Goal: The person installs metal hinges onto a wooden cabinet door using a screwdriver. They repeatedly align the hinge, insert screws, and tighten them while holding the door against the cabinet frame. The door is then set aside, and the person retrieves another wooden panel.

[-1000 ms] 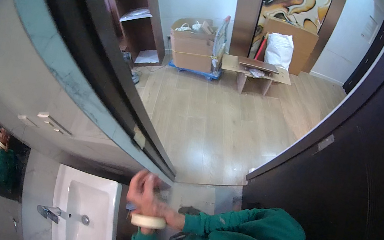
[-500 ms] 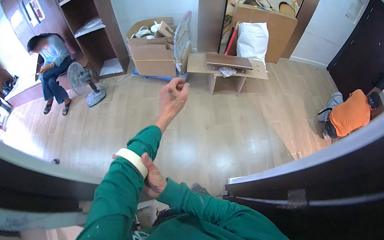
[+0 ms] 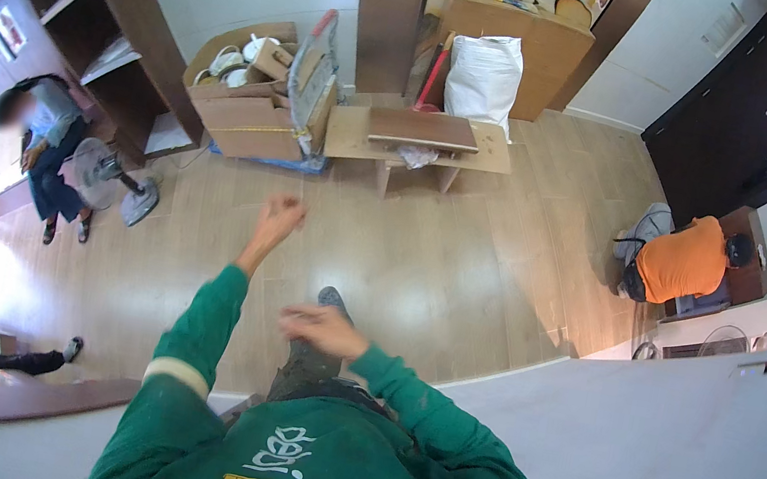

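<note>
Reaching forward over the wooden floor, my left hand [image 3: 281, 216] is blurred, its fingers seemingly curled; whether anything is in them cannot be made out. A cream-coloured tape roll [image 3: 179, 374] is worn around my left sleeve near the elbow like a band. My right hand [image 3: 325, 329] hangs in front of my body above my leg, slightly smeared, with its fingers loosely stretched toward the left and nothing visible in them. Neither hand touches the roll. Below the right hand, one grey shoe [image 3: 335, 302] of mine shows on the floor.
Ahead stand a cardboard box [image 3: 245, 125] of odds and ends on a trolley, a low board bench [image 3: 351, 131] and a white sack [image 3: 483, 79]. A seated person [image 3: 54, 144] and a fan [image 3: 115, 178] are left; a crouching person in orange [image 3: 684, 261] is right. White-edged panels flank me.
My right hand has let go of the tape roll, which sits further up my left sleeve. The room has shifted in view, bringing my foot and another person's leg at lower left into sight.
</note>
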Demonstrator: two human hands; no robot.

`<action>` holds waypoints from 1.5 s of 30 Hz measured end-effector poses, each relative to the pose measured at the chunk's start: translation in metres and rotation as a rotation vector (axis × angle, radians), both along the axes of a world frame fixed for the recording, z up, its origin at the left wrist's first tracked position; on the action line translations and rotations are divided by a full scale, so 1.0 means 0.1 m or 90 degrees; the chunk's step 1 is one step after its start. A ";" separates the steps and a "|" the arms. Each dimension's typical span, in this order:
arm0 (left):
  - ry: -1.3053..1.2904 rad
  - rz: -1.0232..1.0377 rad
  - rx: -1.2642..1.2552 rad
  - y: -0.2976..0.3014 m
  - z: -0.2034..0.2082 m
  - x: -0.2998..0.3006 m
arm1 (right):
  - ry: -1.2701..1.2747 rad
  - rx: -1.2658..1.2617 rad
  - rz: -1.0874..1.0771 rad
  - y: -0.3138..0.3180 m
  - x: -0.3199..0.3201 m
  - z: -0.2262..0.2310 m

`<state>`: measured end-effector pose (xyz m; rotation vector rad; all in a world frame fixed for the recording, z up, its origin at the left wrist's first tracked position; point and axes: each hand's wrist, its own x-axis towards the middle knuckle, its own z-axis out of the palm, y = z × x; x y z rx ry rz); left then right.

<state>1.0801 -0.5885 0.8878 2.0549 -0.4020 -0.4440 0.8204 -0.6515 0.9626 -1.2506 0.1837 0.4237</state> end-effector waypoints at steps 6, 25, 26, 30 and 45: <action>0.305 0.112 0.085 0.29 -1.06 0.27 | 0.262 -0.084 -0.576 -2.63 0.08 -1.32; 0.341 0.195 0.164 -3.51 -2.67 3.28 | 0.447 -0.709 -0.323 -7.02 3.41 -4.20; 0.304 0.203 0.227 -3.71 -2.96 3.47 | 0.482 -0.716 -0.347 -7.30 3.71 -4.38; 0.191 0.205 0.354 -4.17 -3.97 3.96 | 0.503 -0.753 -0.362 -8.03 4.46 -4.94; 0.524 0.409 0.075 -4.58 -3.04 4.12 | 0.495 -0.226 -0.765 -8.09 4.57 -4.75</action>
